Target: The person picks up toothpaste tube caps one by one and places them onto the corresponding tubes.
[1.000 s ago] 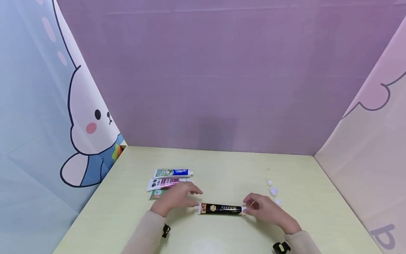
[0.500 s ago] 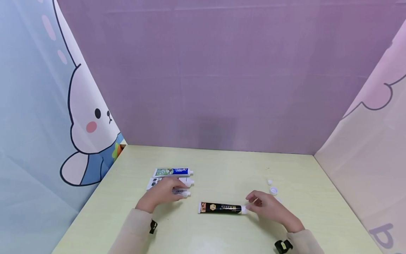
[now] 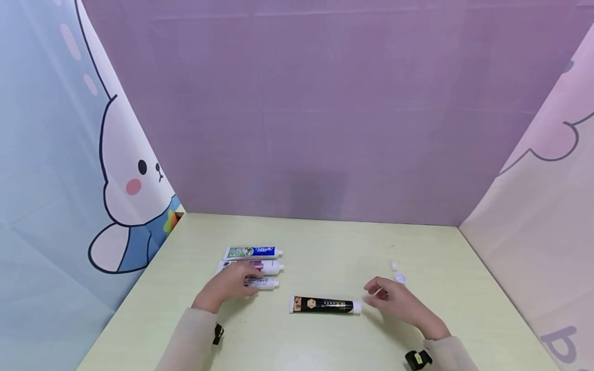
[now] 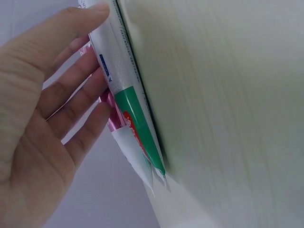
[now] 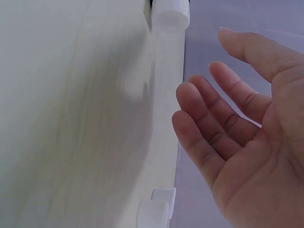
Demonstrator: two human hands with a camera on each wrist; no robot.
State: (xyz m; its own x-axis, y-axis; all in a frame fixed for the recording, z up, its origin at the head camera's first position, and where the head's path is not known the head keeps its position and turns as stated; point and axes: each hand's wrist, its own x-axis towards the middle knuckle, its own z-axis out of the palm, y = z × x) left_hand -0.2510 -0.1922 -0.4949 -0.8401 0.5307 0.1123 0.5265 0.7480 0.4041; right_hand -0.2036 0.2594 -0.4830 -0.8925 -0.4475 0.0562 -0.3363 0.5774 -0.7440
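Note:
My left hand [image 3: 228, 284] is over a white and green toothpaste tube [image 4: 135, 111], nearest of three tubes side by side. Its thumb lies on the near side in the left wrist view; the other fingers are on the far side, loosely spread and not clearly gripping. Behind lie a white and purple tube [image 3: 269, 267], partly covered by the hand, and a blue and green tube [image 3: 252, 252]. A black toothpaste tube [image 3: 325, 304] with a white cap [image 5: 170, 15] lies at front centre. Just right of that cap, my right hand [image 3: 394, 304] hovers with fingers loosely bent, holding nothing.
Loose white caps sit beyond the right hand: a small one [image 3: 394, 266] and a wider one [image 3: 400, 279]. The pale table [image 3: 325, 247] meets a purple backdrop [image 3: 306, 129], with printed cloth [image 3: 51, 180] on the left side.
My left hand has left the black tube's end and moved left to the white and green tube. My right hand has drawn slightly away from the black tube's cap. The tubes stay in place.

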